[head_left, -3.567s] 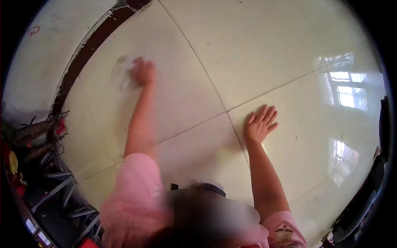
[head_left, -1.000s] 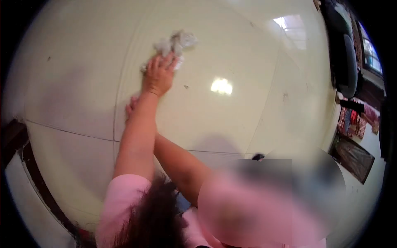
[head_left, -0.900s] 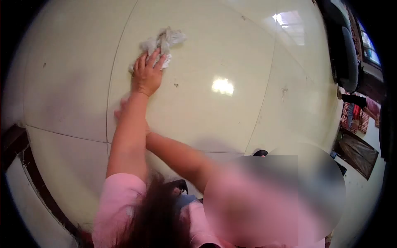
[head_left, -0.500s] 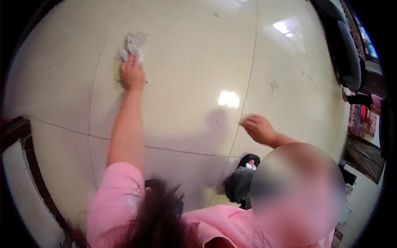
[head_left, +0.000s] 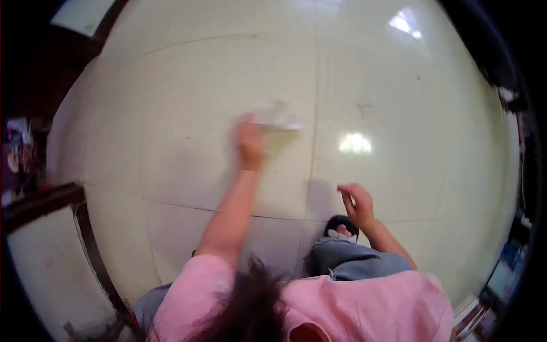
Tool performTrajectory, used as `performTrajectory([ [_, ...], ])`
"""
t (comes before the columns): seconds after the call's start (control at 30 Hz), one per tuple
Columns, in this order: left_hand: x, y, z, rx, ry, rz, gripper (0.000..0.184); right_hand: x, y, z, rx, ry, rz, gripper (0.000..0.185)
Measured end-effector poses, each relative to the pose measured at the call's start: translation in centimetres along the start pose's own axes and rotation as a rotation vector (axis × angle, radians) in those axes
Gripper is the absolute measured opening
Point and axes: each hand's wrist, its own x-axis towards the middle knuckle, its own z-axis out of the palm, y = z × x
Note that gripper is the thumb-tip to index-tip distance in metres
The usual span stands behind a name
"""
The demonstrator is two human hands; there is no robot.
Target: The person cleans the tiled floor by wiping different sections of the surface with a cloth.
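Note:
My left hand [head_left: 250, 143] is closed on a crumpled white cloth [head_left: 278, 118], pressed against the pale tiled floor [head_left: 228, 74]. The cloth spreads out to the right of the fingers, and both are smeared by motion. Well apart from the cloth, my right hand [head_left: 359, 205] hangs over the floor near my foot. Its fingers are loosely curled, thumb and forefinger tips close together, with nothing visible in them.
My foot in a black sandal [head_left: 342, 227] stands below my right hand. A dark-framed pale panel [head_left: 51, 268] borders the floor at the left. Dark furniture [head_left: 490, 45] lines the right edge. A few small marks [head_left: 363, 107] show on the tiles.
My left hand has swept the cloth rightward and back toward me across the floor. My right hand has moved a little nearer to my body. The view has shifted.

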Motion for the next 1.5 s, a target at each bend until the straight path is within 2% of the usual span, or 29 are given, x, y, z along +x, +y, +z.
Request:
performTrajectory([
  [0.03, -1.2, -3.5, -1.6, -0.256, 0.027, -0.394, 0.036, 0.4, 0.4, -0.5, 0.052, 0.065, 0.042, 0.016],
  [0.07, -0.8, -6.8, -5.0, -0.173, 0.109, -0.555, 0.038, 0.8, 0.5, -0.5, 0.105, 0.128, 0.073, 0.017],
  [0.1, -0.3, -8.0, -8.6, 0.031, 0.055, -0.63, 0.035, 0.7, 1.1, -0.8, 0.1, 0.136, 0.09, 0.017],
  [0.13, -3.0, -13.1, -9.1, 0.022, 0.163, -0.663, 0.033, 0.6, 1.5, -0.9, 0.107, 0.137, 0.08, 0.016],
  [0.2, -8.5, -17.7, -9.9, 0.608, -0.282, -0.954, 0.031, 0.5, 1.7, -0.5, 0.116, 0.128, 0.063, 0.016],
  [0.23, -8.6, -16.6, -9.5, 0.61, -0.283, -0.957, 0.031, 0.4, 1.7, -0.2, 0.081, 0.082, 0.017, 0.016],
  [0.3, -9.2, -11.5, -6.9, -0.126, 0.044, -1.135, 0.033, 0.0, 1.6, 0.2, 0.024, 0.007, -0.033, 0.015],
  [0.33, -12.3, -9.4, -3.5, 0.403, -0.116, -0.725, 0.033, -0.5, 1.5, 0.5, 0.026, -0.009, -0.024, 0.015],
  [0.37, -11.9, -3.7, -1.1, 0.393, -0.073, -0.809, 0.038, -0.7, 1.5, 0.7, 0.046, -0.013, -0.009, 0.017],
  [0.4, -11.4, 1.3, 0.7, 0.194, -0.038, -0.86, 0.04, -0.7, 1.5, 1.1, 0.066, -0.01, 0.002, 0.019],
  [0.47, -9.5, 9.4, 3.3, 0.128, -0.216, -0.716, 0.04, -0.7, 1.1, 1.6, 0.081, 0.006, 0.003, 0.019],
  [0.53, -7.5, 13.0, 6.1, 0.095, -0.327, -0.385, 0.039, -0.2, 0.5, 1.4, 0.056, 0.034, -0.003, 0.019],
  [0.6, -3.5, 15.2, 7.4, -0.229, -0.539, -0.297, 0.034, 0.2, 0.6, 0.4, 0.048, 0.05, -0.017, 0.02],
  [0.63, -1.7, 15.8, 7.5, -0.245, -0.534, -0.296, 0.034, 0.6, 0.5, -0.4, 0.008, 0.116, -0.015, 0.021],
  [0.7, 1.3, 16.9, 6.5, -0.548, -0.492, -0.069, 0.029, 1.3, 1.0, -2.0, -0.086, 0.274, -0.08, 0.025],
  [0.73, 2.6, 17.2, 4.9, -0.559, -0.495, -0.066, 0.029, 2.1, -0.1, -3.5, -0.109, 0.31, -0.08, 0.026],
  [0.8, 3.8, 16.9, 1.1, -0.496, -0.476, 0.355, 0.026, 3.1, -0.8, -5.3, -0.168, 0.313, -0.165, 0.034],
  [0.87, 2.1, 15.8, -1.3, -0.537, -0.448, 0.519, 0.025, 4.2, -2.0, -5.4, -0.196, 0.114, -0.186, 0.047],
  [0.93, -0.1, 14.2, -3.4, -0.616, -0.342, 0.604, 0.023, 3.8, -0.8, -2.8, -0.115, -0.076, -0.297, 0.058],
  [1.0, -4.3, 11.4, -3.3, -0.701, -0.469, 0.621, 0.025, 2.1, 0.2, 0.6, -0.013, -0.154, -0.351, 0.056],
  [1.03, -6.2, 10.6, -3.8, -0.702, -0.47, 0.62, 0.025, 0.9, 1.0, 2.6, -0.147, -0.19, -0.351, 0.056],
  [1.1, -8.7, 9.6, -5.2, -0.778, -0.853, 0.387, 0.037, -0.6, 1.5, 5.3, -0.424, -0.324, -0.332, 0.054],
  [1.13, -9.2, 8.8, -5.7, -0.782, -0.852, 0.387, 0.037, -1.0, 1.5, 6.2, -0.426, -0.326, -0.33, 0.054],
  [1.2, -8.7, 7.3, -7.2, -0.428, -0.99, 0.171, 0.052, -0.5, 0.1, 7.0, -0.484, -0.374, -0.096, 0.054],
  [1.27, -9.7, 4.4, -6.7, -0.385, -0.523, -0.031, 0.054, 0.2, -0.6, 7.2, -0.381, -0.398, -0.09, 0.052],
  [1.33, -7.6, 2.6, -6.8, -0.332, -0.474, -0.098, 0.051, 0.7, 1.2, 8.2, -0.397, -0.665, -0.396, 0.051],
  [1.4, -6.1, 1.9, -6.7, -0.328, -0.485, -0.127, 0.045, 1.2, 5.7, 8.5, -0.342, -0.634, -0.45, 0.048],
  [1.47, -5.2, 1.4, -6.6, -0.313, -0.507, -0.165, 0.041, 2.5, 8.9, 7.4, -0.256, -0.553, -0.655, 0.046],
  [1.5, -5.0, 1.3, -6.6, -0.265, -0.542, -0.138, 0.04, 3.5, 9.5, 6.7, -0.296, -0.451, -0.639, 0.045],
])
